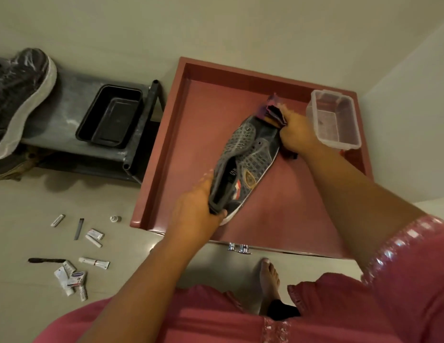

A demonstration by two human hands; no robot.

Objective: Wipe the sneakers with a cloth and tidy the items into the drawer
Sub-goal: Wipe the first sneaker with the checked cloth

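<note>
A grey mesh sneaker [250, 154] hangs over the open reddish drawer [171, 134], toe pointing away from me. My left hand [196, 209] grips its heel collar. My right hand [296, 132] holds a dark purple cloth [271, 111] bunched against the sneaker's toe. A second, dark sneaker [20, 95] with a white sole lies on the grey shoe rack [67, 112] at the far left.
A clear plastic box [333, 118] sits in the drawer's far right corner. A black tray [109, 116] rests on the rack. Several small tubes [94, 262], a little bottle [115, 218] and a black stick [46, 260] lie scattered on the floor at left. My bare foot [269, 278] stands by the drawer handle [238, 248].
</note>
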